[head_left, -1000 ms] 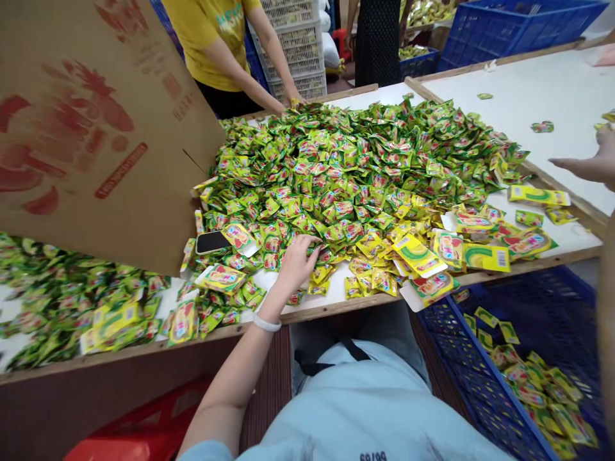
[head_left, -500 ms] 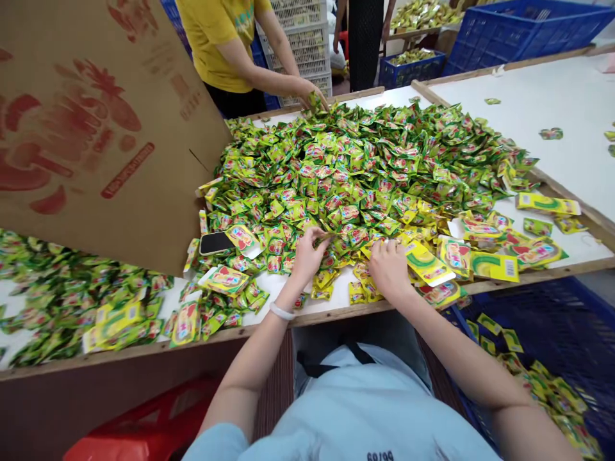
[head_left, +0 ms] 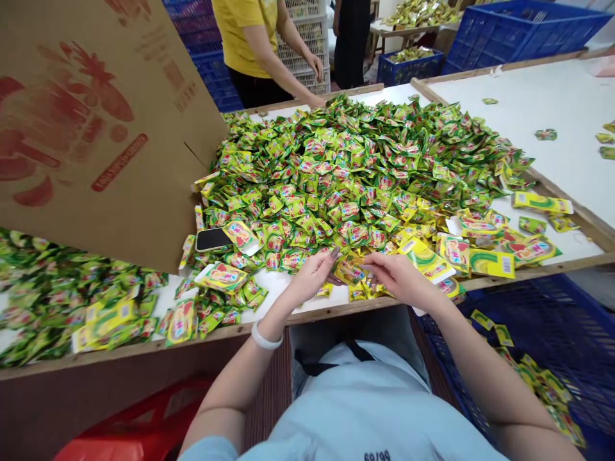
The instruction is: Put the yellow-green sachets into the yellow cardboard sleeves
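Near the table's front edge, my left hand (head_left: 311,276) is closed with its fingertips at a small yellow sachet (head_left: 350,269). Opposite it, my right hand (head_left: 401,276) pinches at the sachet's other side; part of the grip is blurred. Just beyond both hands spreads a large heap of green sachets (head_left: 346,160) with red fruit prints. Below the fingers lie more yellow sachets (head_left: 358,292). Beside my right hand, a flat yellow carton (head_left: 425,257) with a green print rests on the pile.
A big cardboard box (head_left: 158,186) stands at left. A phone (head_left: 213,239) lies by small cartons (head_left: 223,276). Blue crates are at lower right (head_left: 542,314) and far right (head_left: 523,32). A co-worker in a yellow shirt (head_left: 245,38) reaches in behind. A red stool (head_left: 139,416) stands below.
My hands have drawn closer to the table edge, and my right hand has left the yellow carton for the sachet between my hands. The co-worker's one hand has lifted off the heap.
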The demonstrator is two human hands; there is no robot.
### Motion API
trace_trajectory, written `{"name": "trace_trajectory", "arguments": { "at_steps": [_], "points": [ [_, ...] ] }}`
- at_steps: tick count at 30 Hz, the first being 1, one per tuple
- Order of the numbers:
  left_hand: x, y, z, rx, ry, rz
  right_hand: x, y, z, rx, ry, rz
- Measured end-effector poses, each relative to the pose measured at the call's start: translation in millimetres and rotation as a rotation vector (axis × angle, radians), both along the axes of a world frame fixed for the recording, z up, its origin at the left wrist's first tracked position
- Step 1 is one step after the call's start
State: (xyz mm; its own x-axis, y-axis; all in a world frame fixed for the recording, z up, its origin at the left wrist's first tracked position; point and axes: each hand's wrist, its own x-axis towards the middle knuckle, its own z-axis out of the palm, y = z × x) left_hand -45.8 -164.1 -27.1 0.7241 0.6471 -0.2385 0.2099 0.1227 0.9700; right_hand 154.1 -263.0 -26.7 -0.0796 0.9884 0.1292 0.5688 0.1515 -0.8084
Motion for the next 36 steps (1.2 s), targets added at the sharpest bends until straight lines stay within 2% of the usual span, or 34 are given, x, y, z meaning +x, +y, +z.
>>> {"name": "trace_trajectory", "arguments": {
  "at_steps": [2,6,9,12,14,16,17,19,22,23,25,27,29,32,34,36],
  "points": [
    [0.0,-4.2,4.3,0.043,0.008,-0.034,2.8,-0.5,1.4,0.020,-0.052,0.014],
    [0.2,-9.0,4.0,0.080,0.003,-0.038,7.2,-7.6,3.6,0.038,-0.100,0.019],
    [1.7,-11.2,5.4,0.077,0.058,-0.095,6.3,-15.3,16.8,0.026,-0.392,0.091],
    [7.0,-14.1,11.0,0.165,0.138,-0.259,-0.2,-17.4,39.1,-0.033,-0.732,0.248],
    [11.7,-14.9,13.5,0.220,0.149,-0.351,-4.5,-13.4,49.8,-0.062,-0.841,0.340],
    [14.7,-13.4,12.4,0.240,0.144,-0.339,-6.2,-6.9,50.7,-0.076,-0.854,0.363],
    [15.0,-11.6,10.7,0.225,0.141,-0.293,-6.1,-3.6,47.1,-0.071,-0.820,0.328],
    [12.4,-6.8,6.2,0.170,0.126,-0.155,-5.7,1.3,33.3,-0.031,-0.634,0.169],
    [2.6,-1.7,1.3,0.082,0.066,-0.024,-8.8,3.0,5.6,-0.029,-0.071,-0.107],
    [-1.1,-1.7,0.7,0.062,0.050,-0.022,-11.1,2.1,-3.0,-0.087,0.141,-0.131],
    [-7.9,-4.3,0.1,0.034,0.036,-0.046,-15.9,-0.8,-16.4,-0.253,0.486,-0.076],
    [-12.7,-9.3,-1.5,0.021,0.028,-0.025,-18.8,-4.7,-23.8,-0.344,0.679,-0.039],
    [-15.5,-15.0,-5.5,0.021,0.011,0.071,-19.1,-9.2,-25.5,-0.281,0.760,-0.164],
    [-15.5,-23.7,-15.0,0.044,-0.013,0.263,-21.1,-16.8,-21.6,-0.084,0.786,-0.399],
    [-13.1,-30.0,-20.1,0.037,-0.026,0.309,-27.4,-20.8,-18.6,0.003,0.732,-0.391],
    [-10.1,-36.7,-21.7,-0.005,-0.050,0.271,-36.4,-22.5,-17.9,0.087,0.584,-0.319]
  ]
}}
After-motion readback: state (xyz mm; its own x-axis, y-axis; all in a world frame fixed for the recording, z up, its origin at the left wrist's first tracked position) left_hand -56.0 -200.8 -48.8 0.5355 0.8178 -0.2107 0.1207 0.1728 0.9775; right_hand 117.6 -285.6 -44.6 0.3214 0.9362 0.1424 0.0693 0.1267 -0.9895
